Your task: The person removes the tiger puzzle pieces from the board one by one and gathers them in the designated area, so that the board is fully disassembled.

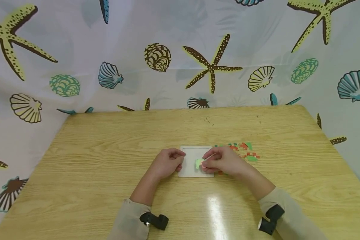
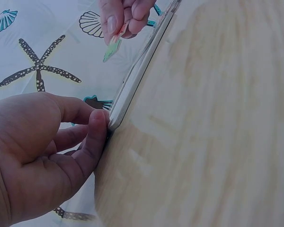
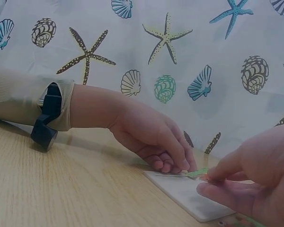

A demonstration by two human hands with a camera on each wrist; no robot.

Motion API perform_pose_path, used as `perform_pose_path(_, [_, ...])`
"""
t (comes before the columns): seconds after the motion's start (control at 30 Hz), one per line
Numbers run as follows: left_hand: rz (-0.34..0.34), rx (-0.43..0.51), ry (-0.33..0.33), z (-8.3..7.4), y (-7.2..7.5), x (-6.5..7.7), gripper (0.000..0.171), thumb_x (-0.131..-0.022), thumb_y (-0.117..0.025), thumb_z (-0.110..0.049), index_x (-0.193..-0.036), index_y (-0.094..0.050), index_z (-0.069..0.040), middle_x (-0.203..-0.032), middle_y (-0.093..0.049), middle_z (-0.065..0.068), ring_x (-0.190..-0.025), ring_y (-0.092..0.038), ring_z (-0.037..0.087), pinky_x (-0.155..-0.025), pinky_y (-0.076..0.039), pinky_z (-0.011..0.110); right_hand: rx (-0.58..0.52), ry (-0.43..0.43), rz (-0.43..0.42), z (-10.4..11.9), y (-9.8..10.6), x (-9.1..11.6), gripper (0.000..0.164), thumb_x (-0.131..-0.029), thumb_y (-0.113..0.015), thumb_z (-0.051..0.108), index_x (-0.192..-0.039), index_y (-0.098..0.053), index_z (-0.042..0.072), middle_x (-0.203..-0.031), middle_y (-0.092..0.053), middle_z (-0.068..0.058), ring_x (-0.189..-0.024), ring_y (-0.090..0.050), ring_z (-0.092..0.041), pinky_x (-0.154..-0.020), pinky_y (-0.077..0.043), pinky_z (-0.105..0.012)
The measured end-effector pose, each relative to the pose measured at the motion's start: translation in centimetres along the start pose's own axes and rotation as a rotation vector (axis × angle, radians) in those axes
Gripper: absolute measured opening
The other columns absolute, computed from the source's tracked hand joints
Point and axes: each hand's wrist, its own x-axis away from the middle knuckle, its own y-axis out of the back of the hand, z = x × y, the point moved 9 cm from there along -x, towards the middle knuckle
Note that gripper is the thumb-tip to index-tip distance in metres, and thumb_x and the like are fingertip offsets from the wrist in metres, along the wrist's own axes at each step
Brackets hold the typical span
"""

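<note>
A white shallow puzzle board (image 1: 188, 172) lies flat on the wooden table. My left hand (image 1: 167, 163) holds its left edge, thumb and fingertips pinching the rim near a corner in the left wrist view. Over the right half of the board, my right hand (image 1: 225, 161) pinches a small jigsaw piece (image 1: 198, 163) between thumb and fingers. The piece is light green with some red, and in the left wrist view it appears tilted and raised off the board. More green and red jigsaw pieces (image 1: 252, 158) lie right of the board, partly hidden by my right hand.
The wood-grain table (image 1: 108, 150) stretches out around the board. A white curtain (image 1: 174, 26) printed with starfish and shells hangs behind and along the sides. A black device (image 1: 154, 220) is strapped at the left sleeve, another (image 1: 271, 220) at the right.
</note>
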Motion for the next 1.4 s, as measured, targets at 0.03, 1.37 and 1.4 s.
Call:
perform_pose_path(0.03, [0.001,0.0,0.001,0.0,0.0,0.0,0.02,-0.105,-0.06,-0.011,-0.116,-0.072,-0.002,-0.081,-0.068,0.008,-0.068,-0.064,0.015,-0.067,-0.053,0.027,0.012,0.001,0.002,0.0,0.1,0.0,0.023,-0.096,-0.073,0.003,-0.114,-0.065,-0.009,-0.096,-0.075,-0.015,-0.086,-0.077,-0.02,-0.08,-0.061,-0.035])
perform_pose_path(1.37, [0.006,0.027,0.003,-0.1,0.0,0.0,0.02,-0.105,-0.061,-0.011,-0.117,-0.072,-0.001,-0.083,-0.067,0.009,-0.07,-0.064,0.016,-0.069,-0.054,0.029,0.266,0.03,0.228,0.4,4.3,1.6,0.023,-0.1,-0.068,0.005,-0.115,-0.066,-0.011,-0.099,-0.074,-0.013,-0.086,-0.074,-0.02,-0.077,-0.061,-0.033])
perform_pose_path(1.4, [0.002,0.027,0.005,0.0,0.0,0.0,0.02,-0.105,-0.061,-0.012,-0.117,-0.072,-0.001,-0.083,-0.068,0.009,-0.07,-0.064,0.016,-0.069,-0.054,0.029,0.268,0.034,0.236,0.4,4.4,1.6,0.023,-0.1,-0.068,0.005,-0.115,-0.066,-0.011,-0.098,-0.074,-0.013,-0.086,-0.074,-0.02,-0.077,-0.061,-0.033])
